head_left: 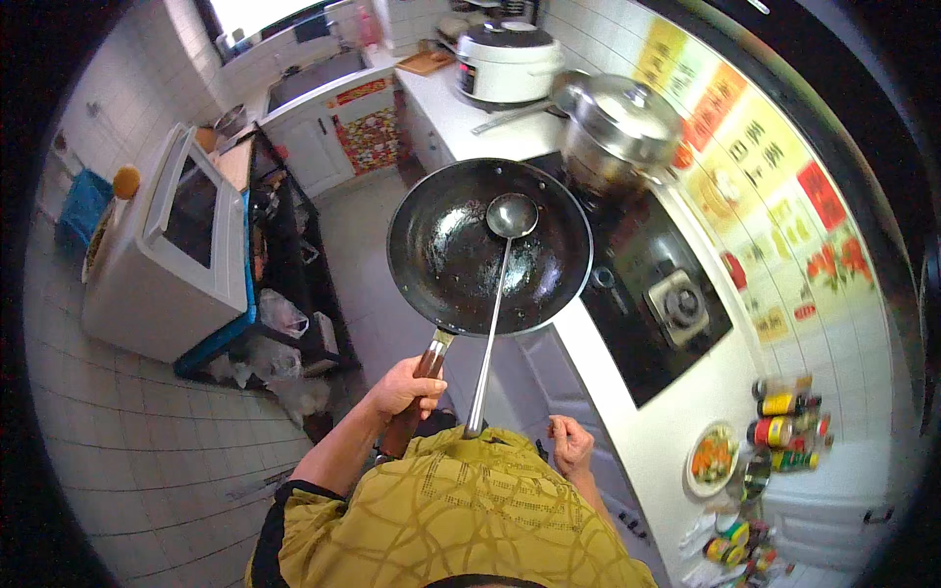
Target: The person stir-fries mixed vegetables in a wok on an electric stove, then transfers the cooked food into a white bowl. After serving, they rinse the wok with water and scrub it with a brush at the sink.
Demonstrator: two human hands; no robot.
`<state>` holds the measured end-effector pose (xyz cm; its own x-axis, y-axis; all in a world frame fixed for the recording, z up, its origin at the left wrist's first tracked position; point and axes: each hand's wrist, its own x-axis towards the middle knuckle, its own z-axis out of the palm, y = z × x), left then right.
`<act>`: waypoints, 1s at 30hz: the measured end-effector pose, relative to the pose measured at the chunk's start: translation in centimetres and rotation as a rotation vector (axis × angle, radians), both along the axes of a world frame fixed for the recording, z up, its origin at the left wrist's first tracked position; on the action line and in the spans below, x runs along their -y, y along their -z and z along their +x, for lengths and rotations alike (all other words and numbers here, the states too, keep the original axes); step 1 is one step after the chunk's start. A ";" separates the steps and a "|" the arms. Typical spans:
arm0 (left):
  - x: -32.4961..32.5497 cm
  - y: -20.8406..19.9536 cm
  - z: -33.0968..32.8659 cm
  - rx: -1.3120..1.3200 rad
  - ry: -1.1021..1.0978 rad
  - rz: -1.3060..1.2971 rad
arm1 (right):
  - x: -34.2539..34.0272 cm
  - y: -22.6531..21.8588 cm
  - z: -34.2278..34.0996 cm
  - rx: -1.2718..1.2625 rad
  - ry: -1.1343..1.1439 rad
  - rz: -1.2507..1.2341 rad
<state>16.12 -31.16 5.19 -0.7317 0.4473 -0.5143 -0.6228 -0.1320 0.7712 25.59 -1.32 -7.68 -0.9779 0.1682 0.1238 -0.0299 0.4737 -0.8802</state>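
Observation:
My left hand is wrapped round the brown handle of a dark wok, which it holds up in front of me over the floor. The wok's inside is shiny and wet-looking, with no food in it. A metal ladle lies in the wok, bowl at the far side, its long handle slanting back over the near rim toward my yellow patterned apron. My right hand is closed in a loose fist beside the apron, apart from wok and ladle, and nothing shows in it.
To the right is a black gas stove, with a lidded steel pot at its far end. A plate of chopped vegetables and several sauce bottles stand on the counter. A white rice cooker is farther back; a white oven stands left.

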 end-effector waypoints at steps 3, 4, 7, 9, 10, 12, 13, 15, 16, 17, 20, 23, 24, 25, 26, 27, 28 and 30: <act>4.3 0.8 -3.2 -0.008 -0.030 0.022 | 4.5 0.4 -5.0 0.056 -0.074 -0.115; 5.6 0.9 -4.4 -0.009 -0.041 0.028 | 6.1 0.3 -6.9 0.065 -0.105 -0.140; 9.6 1.4 -7.6 -0.012 -0.088 0.013 | 10.7 -0.5 -12.0 0.065 -0.193 -0.108; 11.7 1.7 -9.5 -0.028 -0.108 0.004 | 12.9 -1.4 -15.3 0.047 -0.238 -0.051; 12.8 1.5 -10.6 -0.035 -0.118 0.002 | 13.7 -1.4 -16.6 0.055 -0.244 -0.036; 14.7 1.5 -12.7 -0.040 -0.145 -0.001 | 14.8 -1.5 -19.3 0.069 -0.255 -0.006; 15.7 1.8 -13.9 -0.043 -0.161 -0.001 | 15.2 -1.1 -20.6 0.056 -0.248 0.029; 17.0 1.9 -16.4 -0.041 -0.200 0.001 | 15.7 -0.6 -23.4 0.080 -0.232 0.004; 17.7 1.9 -17.8 -0.036 -0.225 -0.002 | 16.3 -0.7 -25.2 0.092 -0.227 -0.012; 18.4 1.9 -19.2 -0.030 -0.251 -0.005 | 17.0 -1.0 -26.8 0.127 -0.230 -0.065; 19.9 2.1 -23.2 -0.043 -0.299 -0.016 | 18.7 -1.0 -32.3 0.211 -0.225 -0.104; 21.7 2.5 -27.8 -0.058 -0.341 0.000 | 21.1 1.6 -39.0 0.203 -0.334 -0.096; 22.2 2.3 -29.4 -0.053 -0.355 0.005 | 21.9 2.4 -41.5 0.206 -0.373 -0.087; 22.7 1.8 -30.8 -0.038 -0.387 0.017 | 23.1 0.9 -43.6 0.220 -0.401 -0.105; 23.2 1.3 -32.1 -0.024 -0.419 0.029 | 24.3 -0.5 -45.8 0.235 -0.430 -0.122; 23.7 0.9 -33.5 -0.009 -0.451 0.043 | 25.2 -0.5 -48.2 0.190 -0.478 -0.099; 24.4 0.8 -34.6 -0.040 -0.460 0.009 | 26.1 -1.0 -50.1 0.192 -0.520 -0.090; 25.4 1.3 -36.9 -0.086 -0.477 -0.042 | 27.9 -2.4 -54.2 0.208 -0.598 -0.057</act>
